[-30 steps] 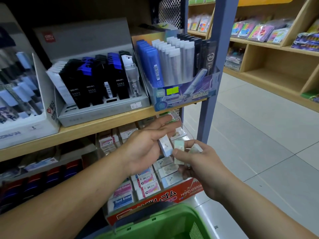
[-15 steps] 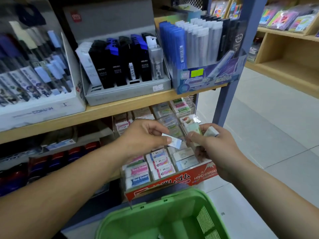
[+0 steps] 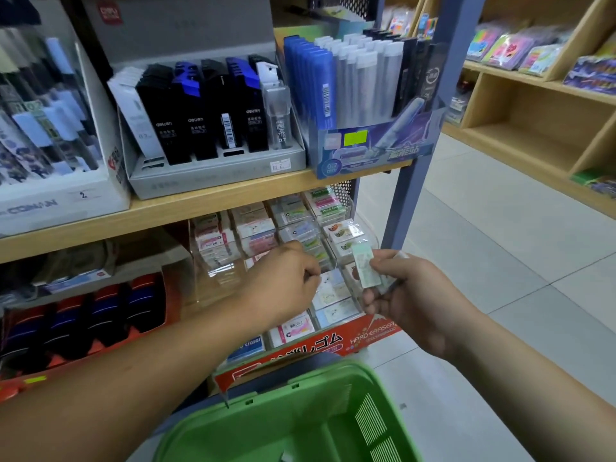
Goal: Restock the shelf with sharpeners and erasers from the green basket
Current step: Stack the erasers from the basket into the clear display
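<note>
My left hand (image 3: 283, 283) reaches into the red eraser display box (image 3: 370, 331) on the lower shelf. Its curled fingertips pinch a small white eraser (image 3: 330, 281) down among the rows of wrapped erasers. My right hand (image 3: 413, 295) hovers just right of the display and grips a pale green eraser (image 3: 365, 270) upright, with another eraser partly hidden behind its fingers. The green basket (image 3: 266, 400) sits directly below my arms, its inside mostly out of view.
Above the erasers, a wooden shelf board (image 3: 200, 208) carries a grey tray of black and blue lead cases (image 3: 206, 115) and a box of blue and white tubes (image 3: 350, 81). A blue upright post (image 3: 416, 181) stands right of the display. Tiled floor and another wooden shelf unit (image 3: 533, 128) lie to the right.
My left hand has moved down and right, carrying the white eraser into the display rows. My right hand has shifted slightly right and turned the green eraser upright. The camera has tilted downward.
</note>
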`<action>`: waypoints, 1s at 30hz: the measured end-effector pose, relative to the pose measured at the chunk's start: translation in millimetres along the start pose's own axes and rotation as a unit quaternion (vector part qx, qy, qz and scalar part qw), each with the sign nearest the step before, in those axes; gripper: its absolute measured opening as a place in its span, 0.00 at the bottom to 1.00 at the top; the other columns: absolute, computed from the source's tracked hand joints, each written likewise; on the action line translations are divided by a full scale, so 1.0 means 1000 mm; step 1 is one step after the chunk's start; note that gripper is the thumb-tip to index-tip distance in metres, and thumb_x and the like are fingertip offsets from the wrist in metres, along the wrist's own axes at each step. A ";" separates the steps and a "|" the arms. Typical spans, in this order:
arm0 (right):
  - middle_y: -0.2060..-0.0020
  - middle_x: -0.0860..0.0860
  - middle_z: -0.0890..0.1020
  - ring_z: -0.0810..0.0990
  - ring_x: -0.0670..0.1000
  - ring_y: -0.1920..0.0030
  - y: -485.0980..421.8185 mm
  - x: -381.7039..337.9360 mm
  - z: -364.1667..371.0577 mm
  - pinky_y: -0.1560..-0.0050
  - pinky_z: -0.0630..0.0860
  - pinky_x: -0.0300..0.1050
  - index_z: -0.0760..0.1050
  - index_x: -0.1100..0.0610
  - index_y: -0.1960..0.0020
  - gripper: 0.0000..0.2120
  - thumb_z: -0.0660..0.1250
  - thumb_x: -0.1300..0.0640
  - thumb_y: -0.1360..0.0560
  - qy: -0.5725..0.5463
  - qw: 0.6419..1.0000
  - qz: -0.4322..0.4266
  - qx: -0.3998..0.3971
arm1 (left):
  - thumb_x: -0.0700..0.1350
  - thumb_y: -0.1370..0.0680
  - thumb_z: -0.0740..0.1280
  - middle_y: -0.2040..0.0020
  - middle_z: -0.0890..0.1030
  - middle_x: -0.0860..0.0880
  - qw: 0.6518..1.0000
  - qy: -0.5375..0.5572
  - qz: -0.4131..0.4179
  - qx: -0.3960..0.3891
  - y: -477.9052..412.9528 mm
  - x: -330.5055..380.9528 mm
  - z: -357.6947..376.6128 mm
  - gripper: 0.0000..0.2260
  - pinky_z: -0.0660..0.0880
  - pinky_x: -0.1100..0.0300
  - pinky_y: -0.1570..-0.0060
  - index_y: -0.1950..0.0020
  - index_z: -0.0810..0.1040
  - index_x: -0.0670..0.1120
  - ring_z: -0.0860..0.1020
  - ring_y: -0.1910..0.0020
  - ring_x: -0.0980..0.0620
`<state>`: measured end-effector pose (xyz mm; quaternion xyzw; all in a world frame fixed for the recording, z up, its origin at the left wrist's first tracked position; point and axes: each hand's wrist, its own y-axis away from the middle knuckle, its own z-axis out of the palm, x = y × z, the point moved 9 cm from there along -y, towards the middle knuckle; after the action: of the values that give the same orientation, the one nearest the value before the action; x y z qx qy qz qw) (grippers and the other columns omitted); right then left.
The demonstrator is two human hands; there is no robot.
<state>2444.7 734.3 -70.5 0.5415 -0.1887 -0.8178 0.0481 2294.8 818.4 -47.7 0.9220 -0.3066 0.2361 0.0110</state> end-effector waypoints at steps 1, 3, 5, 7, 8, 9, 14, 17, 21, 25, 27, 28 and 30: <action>0.64 0.61 0.80 0.76 0.54 0.69 -0.001 0.001 0.000 0.69 0.77 0.46 0.70 0.68 0.30 0.17 0.60 0.64 0.18 0.000 1.000 0.000 0.001 | 0.47 0.20 0.70 0.54 0.76 0.54 1.000 0.000 0.002 0.000 0.001 0.000 0.000 0.05 0.78 0.52 0.52 0.53 0.86 0.50 0.77 0.56 0.55; 0.65 0.61 0.80 0.76 0.54 0.69 -0.002 0.002 0.000 0.69 0.78 0.46 0.70 0.68 0.30 0.17 0.60 0.64 0.17 0.001 1.000 0.001 0.003 | 0.55 0.22 0.71 0.55 0.75 0.55 1.000 -0.003 -0.001 -0.008 0.003 0.000 -0.001 0.09 0.78 0.52 0.54 0.52 0.84 0.50 0.76 0.57 0.55; 0.65 0.61 0.81 0.77 0.55 0.69 -0.003 0.002 0.000 0.68 0.78 0.46 0.71 0.67 0.31 0.16 0.60 0.64 0.17 0.003 1.000 0.002 0.007 | 0.61 0.24 0.73 0.55 0.74 0.56 1.000 -0.021 -0.003 -0.017 0.004 -0.001 0.001 0.14 0.77 0.53 0.55 0.49 0.82 0.51 0.75 0.57 0.54; 0.65 0.61 0.81 0.77 0.55 0.69 -0.004 0.004 0.000 0.69 0.78 0.46 0.71 0.66 0.31 0.16 0.60 0.64 0.17 0.005 1.000 0.005 0.008 | 0.58 0.25 0.75 0.56 0.75 0.56 1.000 -0.003 0.002 -0.005 0.004 0.000 -0.001 0.12 0.78 0.51 0.54 0.49 0.84 0.51 0.76 0.57 0.54; 0.65 0.61 0.81 0.77 0.55 0.69 -0.004 0.004 0.001 0.69 0.78 0.46 0.71 0.66 0.31 0.15 0.60 0.64 0.17 0.006 1.000 0.008 0.006 | 0.55 0.24 0.75 0.56 0.76 0.56 1.000 0.016 0.003 0.003 0.003 -0.001 -0.002 0.09 0.79 0.51 0.54 0.51 0.85 0.50 0.77 0.58 0.54; 0.65 0.61 0.81 0.77 0.55 0.69 -0.004 0.005 0.001 0.69 0.78 0.46 0.71 0.67 0.31 0.15 0.60 0.64 0.17 0.005 1.000 0.011 0.002 | 0.52 0.23 0.75 0.57 0.78 0.55 1.000 0.029 0.004 0.006 0.002 -0.001 -0.002 0.06 0.80 0.50 0.54 0.54 0.85 0.50 0.78 0.58 0.54; 0.63 0.62 0.82 0.78 0.55 0.68 -0.002 0.007 0.005 0.67 0.79 0.47 0.74 0.67 0.34 0.14 0.60 0.66 0.17 0.005 0.999 0.016 -0.030 | 0.45 0.22 0.73 0.55 0.79 0.56 0.996 0.087 -0.010 0.012 0.005 -0.002 -0.006 0.04 0.78 0.60 0.56 0.47 0.86 0.51 0.77 0.59 0.61; 0.59 0.64 0.82 0.77 0.54 0.68 0.000 0.007 0.008 0.66 0.78 0.47 0.79 0.66 0.39 0.11 0.62 0.68 0.18 0.035 0.998 0.011 -0.048 | 0.44 0.21 0.73 0.52 0.83 0.52 0.962 0.268 -0.056 -0.016 0.011 0.007 -0.008 0.11 0.76 0.70 0.62 0.38 0.83 0.51 0.80 0.60 0.61; 0.58 0.62 0.82 0.76 0.54 0.69 0.001 0.011 0.015 0.68 0.72 0.46 0.77 0.66 0.36 0.15 0.67 0.66 0.21 0.058 0.997 0.021 -0.056 | 0.41 0.23 0.76 0.52 0.86 0.45 0.931 0.358 -0.073 -0.029 0.015 0.017 -0.013 0.09 0.80 0.65 0.62 0.43 0.83 0.47 0.85 0.57 0.49; 0.58 0.61 0.79 0.74 0.53 0.68 0.007 0.000 0.011 0.65 0.65 0.46 0.76 0.69 0.40 0.46 0.82 0.52 0.55 -0.008 0.998 0.032 -0.057 | 0.44 0.19 0.71 0.50 0.83 0.46 0.950 0.294 -0.068 -0.077 0.013 0.011 -0.015 0.11 0.77 0.68 0.63 0.38 0.83 0.54 0.78 0.65 0.63; 0.59 0.59 0.82 0.75 0.52 0.67 0.013 -0.003 0.007 0.62 0.63 0.46 0.76 0.67 0.43 0.45 0.81 0.53 0.57 -0.021 0.998 0.038 -0.054 | 0.45 0.20 0.72 0.51 0.82 0.50 0.957 0.259 -0.055 -0.118 0.014 0.014 -0.006 0.15 0.79 0.67 0.61 0.34 0.81 0.57 0.77 0.66 0.65; 0.58 0.58 0.84 0.75 0.53 0.65 0.014 -0.001 0.006 0.62 0.65 0.45 0.76 0.69 0.42 0.41 0.79 0.52 0.51 -0.023 0.997 0.046 -0.057 | 0.45 0.22 0.75 0.53 0.83 0.51 0.956 0.258 -0.057 -0.126 0.014 0.016 0.000 0.18 0.81 0.63 0.58 0.33 0.80 0.57 0.79 0.65 0.64; 0.56 0.61 0.87 0.78 0.56 0.62 0.017 0.002 0.008 0.61 0.74 0.48 0.77 0.65 0.38 0.25 0.71 0.54 0.31 -0.012 0.997 0.054 -0.063 | 0.45 0.26 0.79 0.56 0.84 0.52 0.963 0.238 -0.061 -0.111 0.012 0.017 0.008 0.17 0.84 0.55 0.55 0.40 0.80 0.55 0.83 0.61 0.59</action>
<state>2434.3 720.2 -63.3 0.5164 -0.1665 -0.8309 0.1234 2303.6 797.9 -49.0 0.8489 -0.2629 0.4122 0.2008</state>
